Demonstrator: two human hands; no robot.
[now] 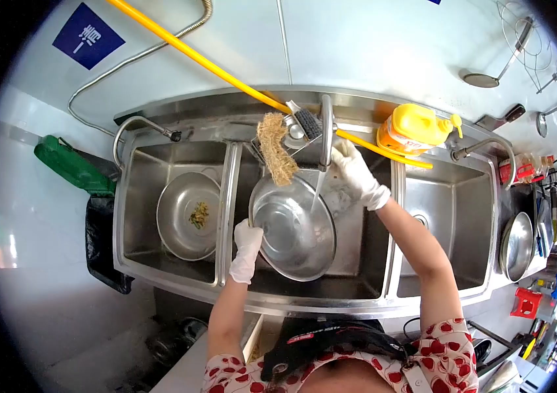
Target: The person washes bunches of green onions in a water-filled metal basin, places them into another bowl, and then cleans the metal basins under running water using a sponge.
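Note:
My left hand (247, 250), in a white glove, grips the near-left rim of a large metal bowl (291, 229). The bowl sits tilted in the middle sink basin (360, 262), and a stream of water (318, 191) runs into it from the faucet (326, 134). Beside the faucet spout is my right hand (359, 175), also gloved, fingers apart and nothing seen in them; whether they touch the spout is unclear. A tan fibrous scrubber (274, 147) lies at the back of the basin, next to a dark scouring pad (308, 124).
Another metal bowl (177, 226) with food scraps (199, 215) stands in the left basin. A yellow jug (416, 129) and a yellow pole (213, 72) are behind the sinks. Side faucets (141, 121) rise at both ends. A green lid (72, 164) tops a bin at left.

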